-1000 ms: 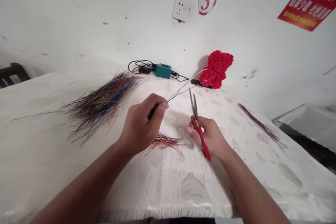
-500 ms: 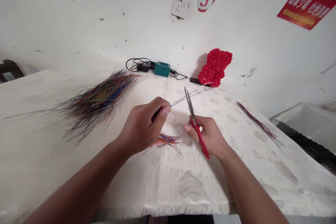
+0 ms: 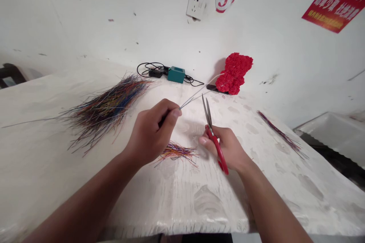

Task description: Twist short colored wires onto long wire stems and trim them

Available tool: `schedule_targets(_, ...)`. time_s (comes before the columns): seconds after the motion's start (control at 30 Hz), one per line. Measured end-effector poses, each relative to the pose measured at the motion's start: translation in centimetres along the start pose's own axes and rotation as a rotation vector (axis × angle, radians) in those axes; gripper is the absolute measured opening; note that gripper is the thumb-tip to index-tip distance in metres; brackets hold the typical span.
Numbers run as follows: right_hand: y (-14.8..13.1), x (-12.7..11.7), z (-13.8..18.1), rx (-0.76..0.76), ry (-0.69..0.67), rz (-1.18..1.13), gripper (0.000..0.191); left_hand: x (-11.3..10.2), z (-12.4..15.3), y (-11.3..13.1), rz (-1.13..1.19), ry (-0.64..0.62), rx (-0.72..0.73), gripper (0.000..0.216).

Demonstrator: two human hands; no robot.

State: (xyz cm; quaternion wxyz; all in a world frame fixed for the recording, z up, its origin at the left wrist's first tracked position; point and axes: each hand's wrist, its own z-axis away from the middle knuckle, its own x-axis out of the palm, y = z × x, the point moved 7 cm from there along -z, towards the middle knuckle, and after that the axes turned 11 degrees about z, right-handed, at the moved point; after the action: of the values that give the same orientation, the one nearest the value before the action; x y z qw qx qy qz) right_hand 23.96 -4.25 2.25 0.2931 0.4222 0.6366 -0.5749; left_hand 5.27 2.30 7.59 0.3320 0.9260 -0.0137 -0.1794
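Observation:
My left hand point(image 3: 155, 131) is closed, pinching a few thin wires point(image 3: 188, 100) between thumb and forefinger. They stick out up and to the right, one with a pale end near the red flowers. My right hand point(image 3: 224, 146) grips red-handled scissors point(image 3: 218, 148), blades pointing up and slightly parted. The blades stand to the right of my left hand, close to the wires; whether they touch is unclear. Below and between my hands lies a small pile of short coloured wire pieces point(image 3: 179, 151). A large bundle of long coloured wires point(image 3: 107, 106) lies to the left.
A teal box point(image 3: 176, 74) with black cables sits at the wall, beside red flowers point(image 3: 234, 73) on a dark object. A thin wire bundle point(image 3: 278, 133) lies at right. Beyond the right table edge is a white bin-like container point(image 3: 336, 133). A socket point(image 3: 195, 5) is on the wall.
My left hand has moved slightly left and up, drawing the wires back from the scissors and tilting them more steeply. The scissor blades have parted a little more.

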Motion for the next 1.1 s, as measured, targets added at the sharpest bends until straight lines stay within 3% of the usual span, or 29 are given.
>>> schedule_targets(0.13,0.1,0.1,-0.1,0.008,-0.009,0.042,0.03,-0.4,0.0,0.0,0.033,0.047,-0.018,0.016)
schedule_targets(0.47,-0.2,0.0,-0.1,-0.008,0.006,0.045,0.032,1.1,0.1,-0.4,0.046,-0.148,-0.061,0.016)
schedule_targets(0.8,0.0,0.0,0.0,-0.015,0.034,0.0,0.043,2.0,0.4,-0.2,-0.035,-0.246,-0.006,0.013)
schedule_targets(1.1,0.4,-0.1,0.1,0.026,0.045,-0.034,0.053,1.4,0.2,-0.3,-0.082,-0.233,0.036,0.012)
